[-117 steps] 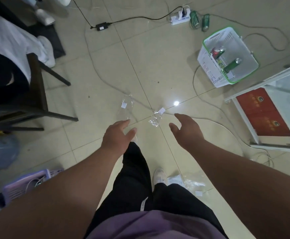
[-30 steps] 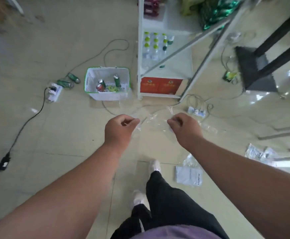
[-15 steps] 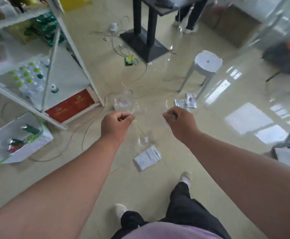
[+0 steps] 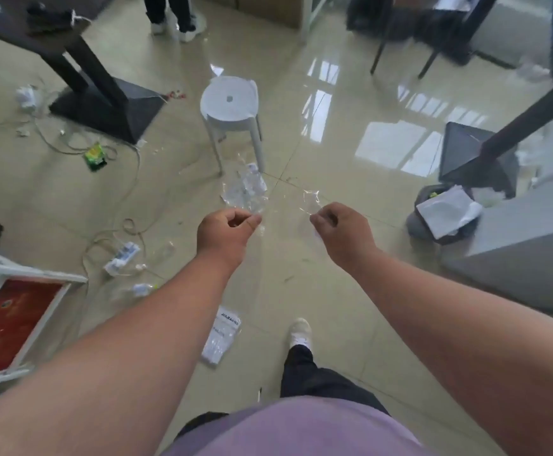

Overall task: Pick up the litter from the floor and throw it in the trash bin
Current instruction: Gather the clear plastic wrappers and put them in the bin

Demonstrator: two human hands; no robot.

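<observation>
Glossy beige tile floor [image 4: 327,153] now fills the view; vs half a second ago the camera has swung right, the shelf unit [image 4: 15,320] has slid to the left edge and is cut off, and the white stool [image 4: 230,105] sits dead ahead. Left hand [image 4: 225,233] and right hand [image 4: 339,230] are apart, each pinching a clear plastic wrapper [image 4: 311,200], same grip as before. Wrappers are transparent, so their edges are hard to trace. More clear litter [image 4: 245,189] lies by the stool, a printed bag [image 4: 222,334] near the shoe. Trash bin [image 4: 443,213] at right, stuffed with paper, partly hidden by a grey edge.
</observation>
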